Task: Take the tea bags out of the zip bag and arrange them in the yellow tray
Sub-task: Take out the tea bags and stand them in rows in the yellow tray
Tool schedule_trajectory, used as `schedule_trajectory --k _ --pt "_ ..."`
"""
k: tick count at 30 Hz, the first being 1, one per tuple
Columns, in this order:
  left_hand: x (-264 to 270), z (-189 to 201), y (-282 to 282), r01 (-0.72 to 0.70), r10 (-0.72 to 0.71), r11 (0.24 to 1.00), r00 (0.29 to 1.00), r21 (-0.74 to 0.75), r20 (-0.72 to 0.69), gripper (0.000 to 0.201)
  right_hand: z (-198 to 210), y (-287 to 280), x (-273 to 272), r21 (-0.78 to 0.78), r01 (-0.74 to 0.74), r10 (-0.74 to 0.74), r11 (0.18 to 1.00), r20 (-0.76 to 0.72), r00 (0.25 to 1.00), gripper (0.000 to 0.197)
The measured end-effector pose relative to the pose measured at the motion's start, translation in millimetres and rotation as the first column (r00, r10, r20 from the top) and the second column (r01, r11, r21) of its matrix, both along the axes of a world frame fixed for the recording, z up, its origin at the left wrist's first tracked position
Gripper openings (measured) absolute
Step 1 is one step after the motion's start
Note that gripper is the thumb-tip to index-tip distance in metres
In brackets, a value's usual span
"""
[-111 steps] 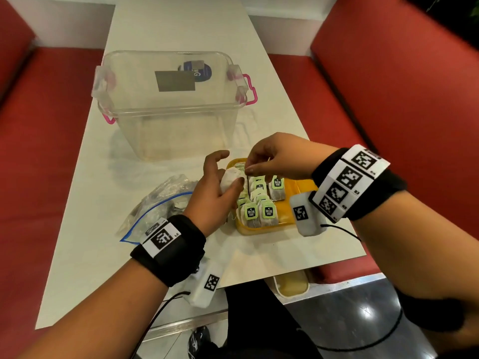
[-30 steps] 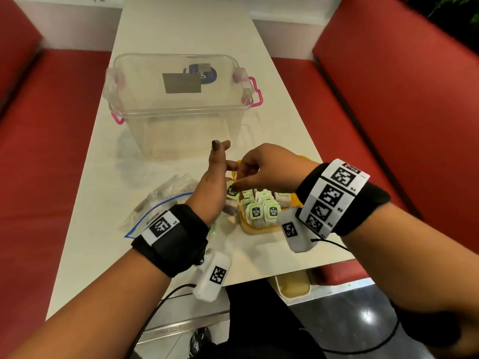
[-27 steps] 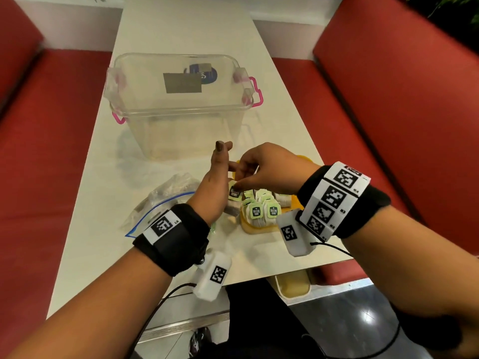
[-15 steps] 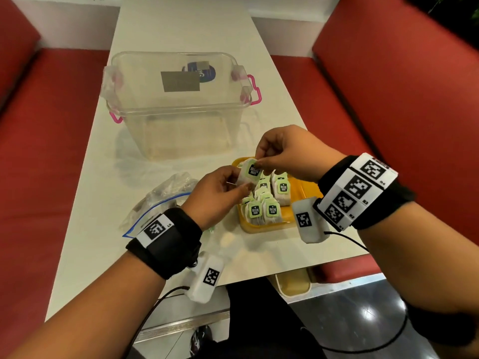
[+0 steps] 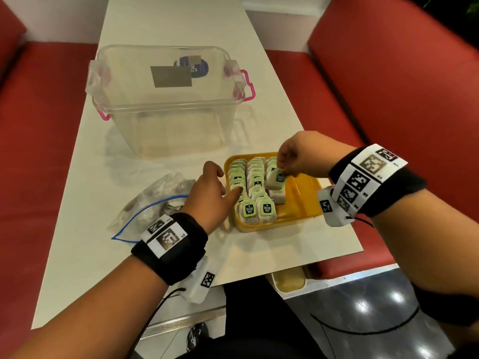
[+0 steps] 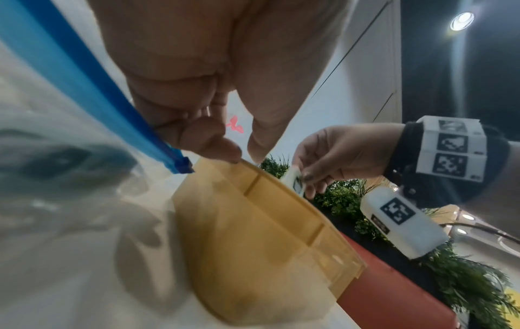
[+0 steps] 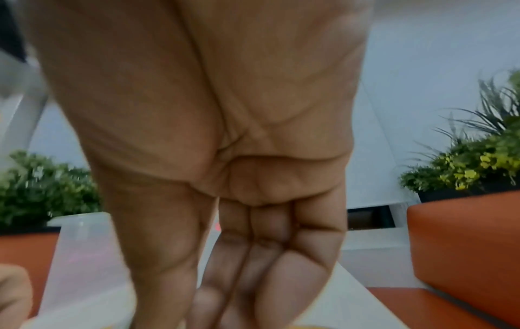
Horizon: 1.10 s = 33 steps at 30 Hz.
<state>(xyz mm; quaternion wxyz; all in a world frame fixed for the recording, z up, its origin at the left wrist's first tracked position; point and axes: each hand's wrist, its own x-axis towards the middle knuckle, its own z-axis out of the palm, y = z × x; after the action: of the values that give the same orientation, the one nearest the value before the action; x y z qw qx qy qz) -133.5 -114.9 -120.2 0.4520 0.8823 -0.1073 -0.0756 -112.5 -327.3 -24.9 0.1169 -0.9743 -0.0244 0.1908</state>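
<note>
Right hand (image 5: 300,159) pinches a white, green-tagged tea bag (image 5: 275,179).

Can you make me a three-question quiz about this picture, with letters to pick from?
1. Where is the zip bag?
A. inside the clear box
B. on the table, left of the yellow tray
C. on the red seat

2. What colour are the handles on the clear box?
A. pink
B. green
C. black

3. What is the right hand doing?
A. lying flat on the table
B. pulling the zip bag open
C. pinching a tea bag over the tray

Answers:
1 B, the bag lies on the white table beside the left hand, left of the tray.
2 A, the clips at the box's ends are bright pink.
3 C, its fingertips pinch one tea bag above the rows already in the tray.
</note>
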Motion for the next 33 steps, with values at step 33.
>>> schedule_trajectory --k 33 --pt "-21.9 39.7 29.2 0.088 -0.089 0.996 0.995 -0.029 -0.051 0.030 25.9 41.7 -11.0 -0.099 -0.064 0.073 0.993 0.088 0.993 0.016"
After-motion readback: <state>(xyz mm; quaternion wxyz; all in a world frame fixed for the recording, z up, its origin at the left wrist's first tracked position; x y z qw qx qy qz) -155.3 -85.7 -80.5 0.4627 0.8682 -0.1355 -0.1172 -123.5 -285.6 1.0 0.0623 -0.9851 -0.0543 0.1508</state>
